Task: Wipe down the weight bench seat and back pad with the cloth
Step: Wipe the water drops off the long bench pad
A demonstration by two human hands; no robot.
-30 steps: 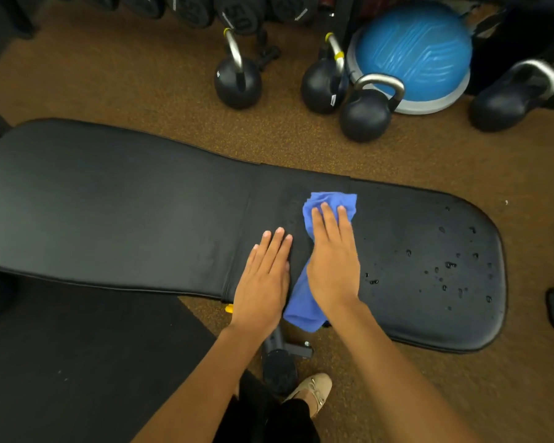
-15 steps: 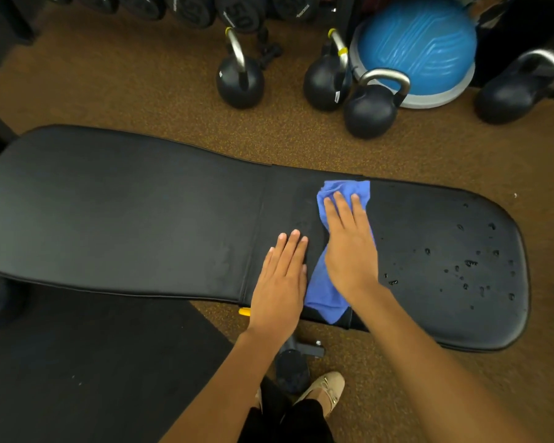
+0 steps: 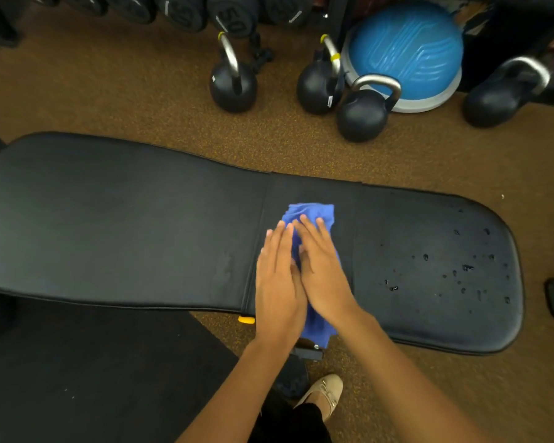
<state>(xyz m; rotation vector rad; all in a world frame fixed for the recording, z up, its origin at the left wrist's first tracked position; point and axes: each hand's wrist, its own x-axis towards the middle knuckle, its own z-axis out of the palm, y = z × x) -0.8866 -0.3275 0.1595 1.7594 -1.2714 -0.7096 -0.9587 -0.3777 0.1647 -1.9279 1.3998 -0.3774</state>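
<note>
Presses the cloth (image 3: 311, 212) flat onto the middle of the bench (image 3: 109, 225) with the right hand (image 3: 323, 273), fingers straight, gripping nothing. Lays the left hand (image 3: 277, 282) flat alongside, touching it, fingers straight too, tips at the cloth's left edge. Lets the cloth's lower end hang over the bench's near edge. Shows water drops (image 3: 467, 267) on the bench's right end. Has bare floor (image 3: 141, 100) along the bench's far edge, kettlebells (image 3: 362, 115) well beyond, and a black mat (image 3: 93, 378) off its near left edge.
</note>
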